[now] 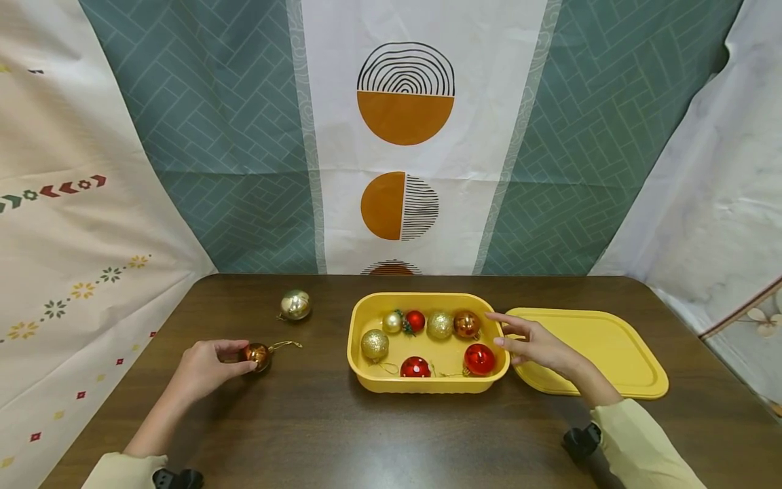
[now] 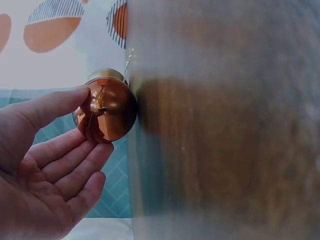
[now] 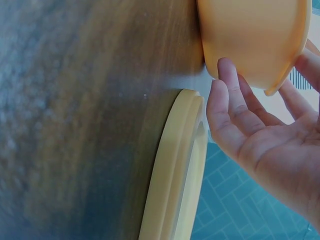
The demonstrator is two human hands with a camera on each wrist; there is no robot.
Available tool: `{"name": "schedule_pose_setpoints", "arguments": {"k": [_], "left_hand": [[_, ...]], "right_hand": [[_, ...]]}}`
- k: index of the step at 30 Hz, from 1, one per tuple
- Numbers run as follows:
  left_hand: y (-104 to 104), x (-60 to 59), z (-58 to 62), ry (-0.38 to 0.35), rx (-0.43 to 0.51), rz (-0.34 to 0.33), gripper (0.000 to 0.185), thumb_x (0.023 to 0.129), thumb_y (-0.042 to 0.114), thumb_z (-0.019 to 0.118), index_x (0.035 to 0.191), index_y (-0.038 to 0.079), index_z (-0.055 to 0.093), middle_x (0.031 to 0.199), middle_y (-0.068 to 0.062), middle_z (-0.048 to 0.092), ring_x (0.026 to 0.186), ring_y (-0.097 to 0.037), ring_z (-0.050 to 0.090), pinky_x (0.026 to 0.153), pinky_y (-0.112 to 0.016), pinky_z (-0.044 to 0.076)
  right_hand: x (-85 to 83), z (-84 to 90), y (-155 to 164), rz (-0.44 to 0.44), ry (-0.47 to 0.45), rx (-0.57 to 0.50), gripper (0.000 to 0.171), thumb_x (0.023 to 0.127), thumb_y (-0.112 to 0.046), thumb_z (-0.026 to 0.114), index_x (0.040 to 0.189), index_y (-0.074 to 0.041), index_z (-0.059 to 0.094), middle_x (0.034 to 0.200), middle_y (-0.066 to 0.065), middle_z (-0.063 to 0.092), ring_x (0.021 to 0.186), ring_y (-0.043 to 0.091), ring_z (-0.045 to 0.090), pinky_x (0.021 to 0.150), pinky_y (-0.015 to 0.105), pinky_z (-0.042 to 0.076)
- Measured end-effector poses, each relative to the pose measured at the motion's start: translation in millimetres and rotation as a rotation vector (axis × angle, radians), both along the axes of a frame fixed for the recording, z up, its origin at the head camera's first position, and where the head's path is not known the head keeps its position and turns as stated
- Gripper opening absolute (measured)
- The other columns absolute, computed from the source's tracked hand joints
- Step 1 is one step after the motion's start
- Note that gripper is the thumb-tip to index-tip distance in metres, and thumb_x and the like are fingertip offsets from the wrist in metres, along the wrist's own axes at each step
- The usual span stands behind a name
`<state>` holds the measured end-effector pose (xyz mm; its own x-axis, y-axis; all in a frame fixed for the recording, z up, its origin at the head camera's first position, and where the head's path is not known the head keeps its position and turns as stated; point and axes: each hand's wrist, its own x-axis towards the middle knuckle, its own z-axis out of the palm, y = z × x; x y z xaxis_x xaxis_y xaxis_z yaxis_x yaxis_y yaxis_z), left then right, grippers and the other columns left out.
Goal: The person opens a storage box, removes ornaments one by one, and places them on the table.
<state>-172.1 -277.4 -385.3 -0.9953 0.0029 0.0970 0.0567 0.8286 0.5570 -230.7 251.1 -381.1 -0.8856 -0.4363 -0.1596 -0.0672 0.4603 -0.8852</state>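
Observation:
My left hand [image 1: 204, 367] pinches a shiny copper Christmas bauble [image 1: 259, 356] between thumb and fingers on the left part of the table. The bauble touches the tabletop in the left wrist view [image 2: 112, 110], and its gold string loop trails to the right. Over at the yellow box [image 1: 427, 386], my right hand [image 1: 537, 348] is at the right-hand wall, fingers loosely extended around the rim. Whether they press on it I cannot tell. Inside the box lie several baubles, among them a glittery gold one [image 1: 375, 345], a red one [image 1: 479, 358] and a copper one [image 1: 467, 324].
A pale gold bauble [image 1: 296, 305] lies on the dark wooden table [image 1: 391, 441], behind the left hand. The yellow lid [image 1: 611, 346] lies flat to the right of the box, partly under my right hand. A patterned curtain [image 1: 244, 136] hangs behind the table.

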Motion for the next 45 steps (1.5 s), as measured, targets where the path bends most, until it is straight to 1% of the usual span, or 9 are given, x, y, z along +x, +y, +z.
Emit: {"name": "schedule_pose_setpoints", "arguments": {"k": [4,7,15,20,24,29,35,39,45], "left_hand": [[0.6,0.7,-0.1,-0.009,0.013,0.011,0.051,0.071,0.033,0.077,0.104,-0.004,0.066,0.092,-0.017,0.069,0.092,-0.036,0.061,0.075,-0.048,0.046],[1.5,1.5,-0.3,-0.018,0.025,0.018,0.051,0.070,0.033,0.077,0.104,-0.004,0.066,0.092,-0.017,0.068,0.094,-0.036,0.061,0.076,-0.049,0.046],[1.3,3.0,4.8,-0.015,0.009,0.020,0.060,0.071,0.039,0.076,0.109,-0.005,0.063,0.099,-0.020,0.066,0.099,-0.040,0.057,0.078,-0.050,0.045],[3.5,5.5,12.4,0.037,0.015,0.036,0.063,0.072,0.041,0.074,0.113,-0.005,0.061,0.104,-0.022,0.064,0.099,-0.039,0.058,0.077,-0.048,0.046],[12.6,7.6,20.6,0.081,0.056,0.045,0.060,0.074,0.039,0.073,0.114,-0.002,0.061,0.108,-0.020,0.063,0.100,-0.037,0.058,0.079,-0.048,0.046],[33.2,6.6,30.4,0.113,0.124,0.023,0.055,0.074,0.035,0.074,0.114,-0.001,0.062,0.111,-0.017,0.063,0.103,-0.035,0.058,0.081,-0.048,0.046],[68.1,-0.2,36.3,0.132,0.195,-0.041,0.048,0.072,0.028,0.077,0.109,0.000,0.065,0.105,-0.016,0.066,0.097,-0.031,0.061,0.079,-0.045,0.049],[92.0,-7.1,36.7,0.133,0.224,-0.107,0.046,0.071,0.028,0.078,0.108,0.002,0.066,0.103,-0.013,0.067,0.094,-0.029,0.062,0.078,-0.042,0.050],[127.0,-15.9,35.3,0.121,0.260,-0.191,0.043,0.071,0.022,0.078,0.108,0.002,0.066,0.103,-0.012,0.067,0.098,-0.027,0.062,0.084,-0.042,0.048]], "right_hand": [[0.4,-0.4,0.2,-0.005,0.001,0.006,0.061,0.089,-0.026,0.059,0.141,-0.007,0.032,0.135,0.028,0.034,0.101,0.029,0.045,0.069,0.035,0.053],[0.3,-0.9,0.1,-0.006,0.002,0.004,0.061,0.089,-0.026,0.059,0.141,-0.008,0.033,0.135,0.028,0.034,0.103,0.031,0.044,0.069,0.035,0.053],[-0.1,-1.2,-0.2,-0.001,0.004,0.001,0.061,0.088,-0.026,0.059,0.141,-0.008,0.033,0.134,0.028,0.035,0.099,0.029,0.046,0.067,0.035,0.053],[-0.2,-0.7,0.0,0.002,0.010,-0.001,0.061,0.088,-0.025,0.059,0.141,-0.007,0.033,0.133,0.028,0.036,0.097,0.029,0.047,0.067,0.035,0.053],[-0.4,-0.9,0.5,0.001,0.010,-0.002,0.061,0.088,-0.025,0.059,0.141,-0.008,0.034,0.133,0.027,0.037,0.098,0.028,0.047,0.067,0.035,0.053],[-0.7,-1.1,0.6,0.000,0.009,-0.006,0.061,0.088,-0.025,0.059,0.140,-0.007,0.034,0.133,0.028,0.036,0.102,0.030,0.045,0.068,0.035,0.053],[-0.7,-1.0,0.5,-0.008,0.005,-0.012,0.060,0.088,-0.025,0.059,0.140,-0.008,0.034,0.134,0.027,0.035,0.107,0.033,0.043,0.070,0.037,0.053],[-0.8,-1.4,0.2,-0.006,-0.001,-0.015,0.061,0.088,-0.025,0.059,0.140,-0.008,0.034,0.134,0.028,0.035,0.105,0.031,0.044,0.070,0.037,0.053],[-1.1,-1.8,0.6,-0.014,-0.008,-0.015,0.060,0.088,-0.026,0.059,0.141,-0.008,0.034,0.134,0.028,0.035,0.105,0.031,0.044,0.070,0.036,0.053]]}}
